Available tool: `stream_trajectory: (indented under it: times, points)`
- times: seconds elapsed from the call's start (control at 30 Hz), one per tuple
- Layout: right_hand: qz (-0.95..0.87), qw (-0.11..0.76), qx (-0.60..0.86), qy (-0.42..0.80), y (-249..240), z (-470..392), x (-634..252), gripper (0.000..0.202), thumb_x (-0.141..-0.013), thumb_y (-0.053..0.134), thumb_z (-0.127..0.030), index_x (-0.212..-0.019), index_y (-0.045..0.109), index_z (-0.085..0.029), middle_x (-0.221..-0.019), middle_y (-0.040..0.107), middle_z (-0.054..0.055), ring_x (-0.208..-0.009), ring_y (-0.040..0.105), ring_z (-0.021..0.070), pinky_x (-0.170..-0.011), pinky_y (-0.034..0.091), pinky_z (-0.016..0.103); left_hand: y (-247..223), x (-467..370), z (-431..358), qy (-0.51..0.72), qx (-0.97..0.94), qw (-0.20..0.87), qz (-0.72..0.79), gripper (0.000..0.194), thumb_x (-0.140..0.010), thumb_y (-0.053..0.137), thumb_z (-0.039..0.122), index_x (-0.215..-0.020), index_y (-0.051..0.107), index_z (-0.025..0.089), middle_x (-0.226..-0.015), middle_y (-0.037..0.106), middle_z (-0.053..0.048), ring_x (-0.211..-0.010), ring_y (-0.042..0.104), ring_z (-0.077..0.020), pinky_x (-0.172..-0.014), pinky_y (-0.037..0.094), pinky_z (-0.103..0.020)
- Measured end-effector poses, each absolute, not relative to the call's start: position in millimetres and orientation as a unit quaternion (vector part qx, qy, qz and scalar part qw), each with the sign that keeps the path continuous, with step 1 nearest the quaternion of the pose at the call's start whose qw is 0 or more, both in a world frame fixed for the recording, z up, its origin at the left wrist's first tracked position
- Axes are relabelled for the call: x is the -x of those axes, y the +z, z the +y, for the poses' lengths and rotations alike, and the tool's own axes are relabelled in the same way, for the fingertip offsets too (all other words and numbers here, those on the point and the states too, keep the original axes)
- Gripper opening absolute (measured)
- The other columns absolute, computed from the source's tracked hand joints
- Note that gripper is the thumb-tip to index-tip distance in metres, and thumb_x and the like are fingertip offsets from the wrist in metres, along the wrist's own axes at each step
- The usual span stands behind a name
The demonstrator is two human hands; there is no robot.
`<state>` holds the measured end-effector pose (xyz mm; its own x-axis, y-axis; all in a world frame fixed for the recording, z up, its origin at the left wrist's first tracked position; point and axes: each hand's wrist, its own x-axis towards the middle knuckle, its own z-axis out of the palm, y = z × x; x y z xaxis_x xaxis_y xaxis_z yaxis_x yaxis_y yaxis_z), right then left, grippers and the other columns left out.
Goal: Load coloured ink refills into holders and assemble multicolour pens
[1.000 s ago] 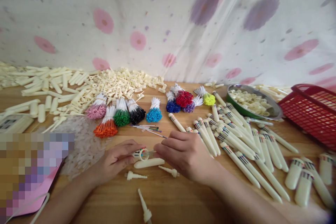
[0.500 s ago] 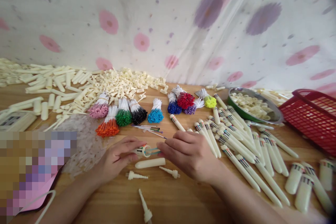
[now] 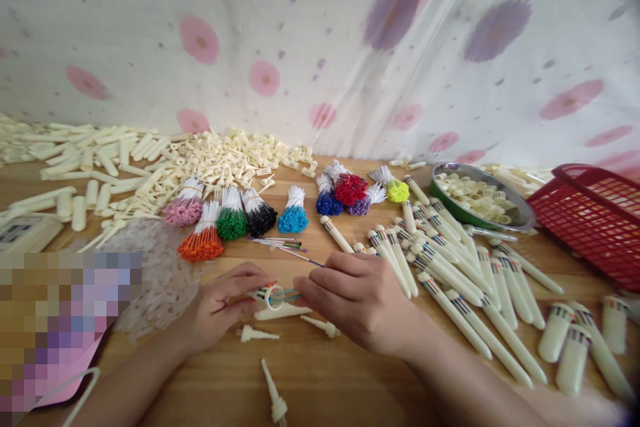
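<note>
My left hand pinches a cream slotted pen barrel, its round open end turned to the right. My right hand is closed on pen refills, thin and bluish, which run into that open end; how many is unclear. A white refill with a dark blue tip also lies at the right fingers; whether they grip it I cannot tell. Just below the hands rests a cream pen tube. Cream pointed pen parts lie nearer me on the wooden table.
Bundled coloured refills stand across the middle. Cream parts are heaped behind. Multicolour pens lie to the right, near a green-sided metal bowl and a red basket. Clear plastic pieces and a blurred-out phone are on the left.
The left hand has tilted the slotted barrel so its open end faces me more. The right hand has shifted slightly with the refills. The whole view has moved a little.
</note>
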<state>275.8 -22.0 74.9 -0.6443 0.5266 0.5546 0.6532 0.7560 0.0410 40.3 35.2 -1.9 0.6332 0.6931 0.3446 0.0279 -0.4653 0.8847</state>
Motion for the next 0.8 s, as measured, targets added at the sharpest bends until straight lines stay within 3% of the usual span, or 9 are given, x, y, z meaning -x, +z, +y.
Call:
stream_trajectory:
  times: [0.8]
  points:
    - [-0.899, 0.275, 0.316, -0.124, 76.7, -27.2, -276.5, 0.019, -0.091, 0.047, -0.017, -0.085, 0.064, -0.011, -0.066, 0.061, 0.002, -0.057, 0.045, 0.0107, -0.051, 0.033, 0.025, 1.7, -43.9, 31.5, 0.344, -0.772, 0.476, 0.242, 0.025, -0.081, 0.060, 0.026, -0.103, 0.069, 0.029, -0.091, 0.068, -0.006, -0.086, 0.063, -0.0185, -0.075, 0.051, -0.028]
